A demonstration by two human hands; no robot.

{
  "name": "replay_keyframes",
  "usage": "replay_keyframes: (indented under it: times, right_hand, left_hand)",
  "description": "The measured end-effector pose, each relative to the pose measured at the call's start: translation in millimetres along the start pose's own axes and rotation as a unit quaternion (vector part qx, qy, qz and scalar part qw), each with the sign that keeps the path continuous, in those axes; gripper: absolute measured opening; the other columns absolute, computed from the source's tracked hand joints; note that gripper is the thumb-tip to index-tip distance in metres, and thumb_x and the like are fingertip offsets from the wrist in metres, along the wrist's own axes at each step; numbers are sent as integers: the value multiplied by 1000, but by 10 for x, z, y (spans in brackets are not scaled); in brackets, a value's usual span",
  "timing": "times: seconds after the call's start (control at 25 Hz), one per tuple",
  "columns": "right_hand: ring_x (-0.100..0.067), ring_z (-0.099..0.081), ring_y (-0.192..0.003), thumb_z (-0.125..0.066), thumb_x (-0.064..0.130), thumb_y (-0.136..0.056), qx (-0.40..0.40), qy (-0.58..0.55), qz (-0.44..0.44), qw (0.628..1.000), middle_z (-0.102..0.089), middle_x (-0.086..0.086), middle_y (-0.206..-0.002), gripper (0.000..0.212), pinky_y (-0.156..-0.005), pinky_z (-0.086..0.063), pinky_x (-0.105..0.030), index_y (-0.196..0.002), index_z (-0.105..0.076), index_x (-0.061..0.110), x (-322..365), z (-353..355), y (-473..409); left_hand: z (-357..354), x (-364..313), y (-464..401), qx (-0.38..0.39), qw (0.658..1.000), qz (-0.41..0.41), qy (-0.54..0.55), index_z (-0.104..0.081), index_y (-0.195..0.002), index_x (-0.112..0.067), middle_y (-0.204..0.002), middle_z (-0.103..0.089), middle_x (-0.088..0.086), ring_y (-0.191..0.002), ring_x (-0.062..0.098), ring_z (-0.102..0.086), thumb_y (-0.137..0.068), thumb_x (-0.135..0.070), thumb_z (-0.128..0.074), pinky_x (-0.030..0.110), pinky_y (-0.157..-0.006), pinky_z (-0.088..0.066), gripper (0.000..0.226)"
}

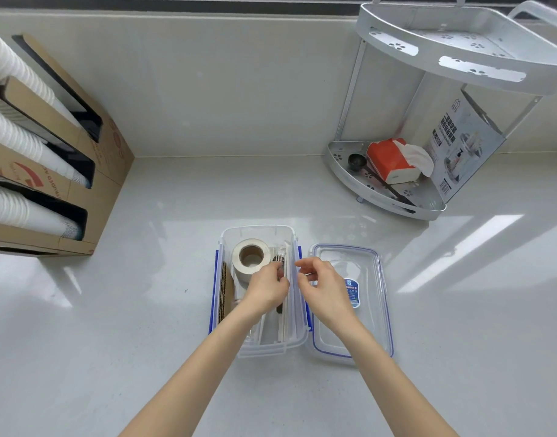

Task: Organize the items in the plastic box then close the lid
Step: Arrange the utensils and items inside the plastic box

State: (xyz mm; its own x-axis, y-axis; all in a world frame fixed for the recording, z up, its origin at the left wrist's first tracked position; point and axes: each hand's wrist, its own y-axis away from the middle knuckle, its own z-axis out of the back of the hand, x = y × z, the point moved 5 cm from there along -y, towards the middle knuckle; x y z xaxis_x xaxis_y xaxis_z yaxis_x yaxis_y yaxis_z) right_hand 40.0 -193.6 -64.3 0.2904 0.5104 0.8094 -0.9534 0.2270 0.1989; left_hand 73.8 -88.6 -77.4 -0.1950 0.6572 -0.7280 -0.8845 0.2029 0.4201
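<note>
A clear plastic box (258, 231) with blue side clips stands open on the counter in front of me. Inside it a roll of beige tape (250, 257) sits at the far end, a piece of brown corrugated cardboard (225, 291) leans along the left wall, and wrapped black cutlery (278, 261) lies to the right. My left hand (266, 288) is inside the box, fingers closed on the cutlery wrapper. My right hand (321, 287) hovers over the box's right wall, fingers curled; whether it pinches anything I cannot tell. The clear lid (349, 298) with a blue seal lies flat to the right of the box.
A cardboard holder (81, 171) with stacks of white paper cups stands at the left. A white two-tier corner rack (397, 203) at the back right holds an orange tissue pack (387, 159), a black scoop and a printed box. A wall runs along the back.
</note>
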Motion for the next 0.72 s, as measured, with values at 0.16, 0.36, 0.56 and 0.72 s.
replay_keyframes:
  times: [0.16, 0.36, 0.56, 0.72]
  right_hand:
    - [-9, -51, -87, -45, 9, -89, 0, 3, 4, 1000, -56, -10, -116, 27, -77, -36, -15, -113, -58, 11, 3, 1, 5]
    - [-9, -51, -88, -45, 7, -89, 3, 3, 8, 1000, -56, -10, -116, 27, -80, -36, -16, -112, -59, 11, 9, 5, 23]
    - [-11, -51, -88, -45, 6, -87, 4, 4, 4, 1000, -56, -10, -115, 28, -80, -35, -17, -110, -60, 12, 11, 4, 49]
    - [-13, -52, -88, -47, 6, -87, 14, 1, -7, 1000, -54, -9, -114, 30, -78, -36, -19, -114, -57, 12, -23, 12, 104]
  left_hand:
    - [-100, 39, 35, 39, 998, -7, -50, -50, -120, -7, -124, -57, 16, -115, 31, -52, -86, -6, -36, 37, -96, -42, 36]
    - [18, -33, 105, 16, 994, -63, -92, -47, -124, -4, -124, -57, 17, -115, 28, -53, -88, -9, -39, 34, -98, -40, 37]
    - [341, 117, 211, -18, 963, -117, -243, -55, -114, -16, -120, -59, 5, -113, 23, -52, -87, -18, -45, 37, -96, -38, 29]
    - [365, 304, 315, 4, 935, -120, -333, -55, -114, -28, -118, -60, -5, -113, 18, -45, -87, -28, -48, 33, -98, -20, 28]
